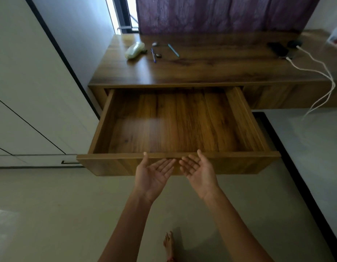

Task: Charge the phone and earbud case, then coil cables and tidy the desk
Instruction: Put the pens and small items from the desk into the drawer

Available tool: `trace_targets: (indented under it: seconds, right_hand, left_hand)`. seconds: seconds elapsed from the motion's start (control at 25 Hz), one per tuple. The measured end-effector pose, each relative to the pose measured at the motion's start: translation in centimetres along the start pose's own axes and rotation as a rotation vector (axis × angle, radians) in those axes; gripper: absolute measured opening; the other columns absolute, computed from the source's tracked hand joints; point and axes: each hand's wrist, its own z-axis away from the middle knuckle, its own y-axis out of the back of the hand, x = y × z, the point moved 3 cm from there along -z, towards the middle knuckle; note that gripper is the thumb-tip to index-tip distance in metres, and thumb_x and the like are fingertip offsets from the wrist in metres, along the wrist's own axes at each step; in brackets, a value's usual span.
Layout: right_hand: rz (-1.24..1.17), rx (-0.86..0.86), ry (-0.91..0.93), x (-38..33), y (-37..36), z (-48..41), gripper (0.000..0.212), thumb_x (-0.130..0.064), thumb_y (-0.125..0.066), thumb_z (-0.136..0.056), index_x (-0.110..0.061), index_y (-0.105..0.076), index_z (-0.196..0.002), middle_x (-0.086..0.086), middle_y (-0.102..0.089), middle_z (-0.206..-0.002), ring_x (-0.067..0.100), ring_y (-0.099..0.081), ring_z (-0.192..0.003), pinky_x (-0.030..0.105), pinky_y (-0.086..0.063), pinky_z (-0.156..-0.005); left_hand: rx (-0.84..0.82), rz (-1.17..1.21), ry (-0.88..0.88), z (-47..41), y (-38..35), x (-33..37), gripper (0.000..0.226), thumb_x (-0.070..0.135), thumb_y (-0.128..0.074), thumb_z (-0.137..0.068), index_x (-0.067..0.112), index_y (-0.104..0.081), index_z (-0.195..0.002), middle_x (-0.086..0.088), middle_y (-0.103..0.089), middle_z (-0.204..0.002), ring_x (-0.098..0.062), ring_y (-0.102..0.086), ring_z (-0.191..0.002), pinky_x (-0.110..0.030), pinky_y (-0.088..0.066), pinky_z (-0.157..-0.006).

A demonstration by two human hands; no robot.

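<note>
A wooden desk (pixel 211 72) has its wide drawer (pixel 175 155) pulled fully out, and the drawer holds nothing. My left hand (pixel 154 174) and my right hand (pixel 198 172) are palm up, fingers apart, just under the drawer's front edge, with thumbs near its rim. At the desk's far right lie a dark phone (pixel 278 49) and a dark earbud case (pixel 295 43), each with a white cable (pixel 318 72) plugged in. Both cables run off the desk's right edge and hang down.
On the desk's left part lie a crumpled clear plastic bag (pixel 134 51), a blue pen (pixel 153 55), a teal pen (pixel 173 50) and two small round objects (pixel 158 55). White wardrobe doors (pixel 31 110) stand at left, a purple curtain (pixel 220 14) behind. My bare foot (pixel 169 244) is on the floor.
</note>
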Motion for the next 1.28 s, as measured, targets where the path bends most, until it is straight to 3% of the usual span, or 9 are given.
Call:
trace_targets:
  seconds: [0.16, 0.32, 0.56, 0.72, 0.88, 1.0, 1.08, 1.16, 1.28]
  right_hand:
    - [0.093, -0.137, 0.164, -6.3, -6.2, 1.1, 0.029, -0.031, -0.050, -0.092, -0.006, -0.058, -0.102, 0.010, -0.066, -0.087, 0.023, -0.064, -0.087, 0.036, -0.048, -0.087]
    - [0.206, -0.168, 0.290, -10.9, -11.8, -1.2, 0.026, -0.029, -0.053, -0.092, -0.006, -0.060, -0.101, 0.010, -0.068, -0.086, 0.021, -0.066, -0.081, 0.032, -0.051, -0.076]
    - [0.314, -0.121, 0.436, -17.4, -20.5, -9.3, 0.018, -0.025, -0.051, -0.093, -0.009, -0.059, -0.091, 0.007, -0.066, -0.079, 0.017, -0.063, -0.072, 0.028, -0.049, -0.068]
    - [0.528, 0.014, 0.543, -20.9, -25.8, -17.7, 0.015, -0.029, -0.054, -0.091, -0.015, -0.060, -0.089, 0.002, -0.067, -0.082, 0.015, -0.064, -0.079, 0.028, -0.050, -0.072]
    - [0.883, 0.153, 0.712, -22.0, -28.7, -26.4, 0.017, -0.032, -0.058, -0.088, -0.017, -0.059, -0.096, 0.000, -0.062, -0.096, 0.016, -0.058, -0.093, 0.023, -0.045, -0.071]
    - [1.261, 0.268, 0.819, -22.4, -29.5, -33.7, 0.031, -0.030, -0.057, -0.090, -0.013, -0.055, -0.116, 0.006, -0.049, -0.130, 0.018, -0.045, -0.122, 0.028, -0.040, -0.097]
    - [1.456, 0.317, 0.842, -22.8, -29.3, -37.9, 0.043, -0.031, -0.052, -0.092, -0.012, -0.046, -0.130, 0.009, -0.027, -0.151, 0.022, -0.023, -0.139, 0.034, -0.026, -0.111]
    - [1.601, 0.351, 0.877, -23.5, -29.1, -41.6, 0.046, -0.030, -0.048, -0.095, -0.013, -0.040, -0.137, 0.010, -0.013, -0.156, 0.026, -0.011, -0.143, 0.037, -0.019, -0.115]
    - [1.688, 0.334, 0.861, -24.2, -29.4, -45.3, 0.041, -0.024, -0.040, -0.098, -0.012, -0.040, -0.138, 0.012, -0.013, -0.156, 0.027, -0.013, -0.143, 0.037, -0.020, -0.115]
  left_hand:
    - [-0.090, -0.203, -0.004, 1.9, -5.2, 3.1, 0.076, 0.050, -0.037, -0.092, -0.010, -0.025, -0.138, -0.031, -0.034, -0.142, -0.038, -0.041, -0.128, -0.041, -0.037, -0.101]
    - [-0.118, -0.370, -0.173, -0.3, -11.0, 8.4, 0.066, 0.047, -0.040, -0.092, -0.004, -0.038, -0.134, -0.022, -0.050, -0.132, -0.031, -0.054, -0.117, -0.039, -0.042, -0.101]
    - [-0.057, -0.611, -0.370, -8.6, -17.8, 17.9, 0.059, 0.041, -0.049, -0.091, 0.001, -0.041, -0.134, -0.013, -0.051, -0.133, -0.025, -0.051, -0.120, -0.036, -0.035, -0.108]
    - [0.020, -0.868, -0.526, -15.5, -20.9, 24.9, 0.044, 0.039, -0.053, -0.090, 0.010, -0.050, -0.123, -0.003, -0.056, -0.122, -0.020, -0.051, -0.117, -0.028, -0.038, -0.094]
    - [0.194, -1.145, -0.747, -22.6, -21.7, 30.0, 0.054, 0.036, -0.061, -0.085, 0.010, -0.045, -0.129, -0.008, -0.052, -0.131, -0.023, -0.049, -0.119, -0.032, -0.043, -0.095]
    - [0.316, -1.347, -0.849, -28.8, -21.4, 33.1, 0.066, 0.033, -0.063, -0.084, 0.005, -0.034, -0.136, -0.015, -0.043, -0.139, -0.027, -0.042, -0.127, -0.035, -0.038, -0.098]
    - [0.382, -1.458, -0.890, -32.3, -20.9, 34.7, 0.078, 0.031, -0.064, -0.083, 0.002, -0.021, -0.142, -0.018, -0.029, -0.148, -0.029, -0.028, -0.136, -0.038, -0.032, -0.108]
    - [0.408, -1.487, -0.929, -35.5, -20.3, 36.2, 0.088, 0.029, -0.067, -0.081, 0.004, -0.012, -0.145, -0.016, -0.016, -0.153, -0.028, -0.017, -0.141, -0.041, -0.025, -0.114]
    - [0.505, -1.404, -1.015, -39.1, -19.2, 38.4, 0.090, 0.027, -0.073, -0.076, 0.005, -0.017, -0.144, -0.017, -0.021, -0.151, -0.030, -0.022, -0.139, -0.039, -0.024, -0.114]
